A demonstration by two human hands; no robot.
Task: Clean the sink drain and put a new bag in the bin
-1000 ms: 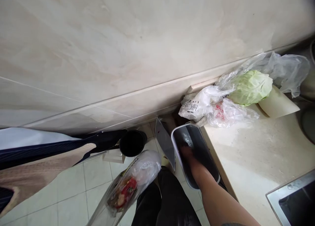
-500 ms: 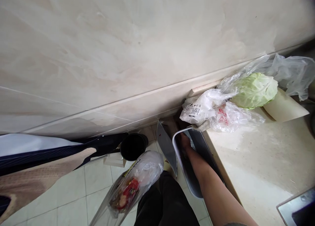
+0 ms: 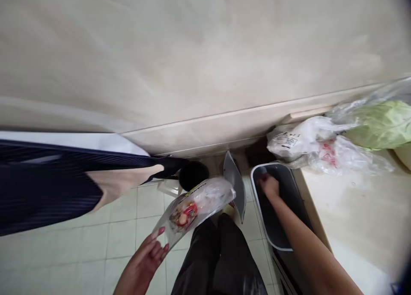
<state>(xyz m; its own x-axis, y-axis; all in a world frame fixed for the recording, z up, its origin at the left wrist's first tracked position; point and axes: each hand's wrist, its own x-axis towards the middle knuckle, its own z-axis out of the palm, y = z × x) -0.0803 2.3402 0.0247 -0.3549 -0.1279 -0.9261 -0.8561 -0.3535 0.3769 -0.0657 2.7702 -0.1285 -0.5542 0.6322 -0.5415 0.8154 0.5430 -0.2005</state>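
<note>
My left hand (image 3: pixel 146 258) is low in the view, with its fingers curled on the bottom end of a clear plastic bag (image 3: pixel 195 203) that has red and yellow contents. The bag slants up toward the bin lid. My right hand (image 3: pixel 269 186) reaches down into a grey bin (image 3: pixel 282 245) with a white rim, near its far end. Its fingers point down and are blurred, so I cannot see whether it grips anything. The bin's lid (image 3: pixel 236 181) stands open on the left side of the bin.
A counter (image 3: pixel 353 218) runs along the right, with white plastic bags (image 3: pixel 298 138) and a bagged green cabbage (image 3: pixel 382 123) on it. A black round container (image 3: pixel 193 175) stands on the tiled floor by the wall. Dark striped fabric (image 3: pixel 48 179) fills the left. My dark trousers (image 3: pixel 218 260) are below.
The view has swung, bringing my left hand into sight under the bag. My right hand has stayed inside the bin and shifted toward its far end.
</note>
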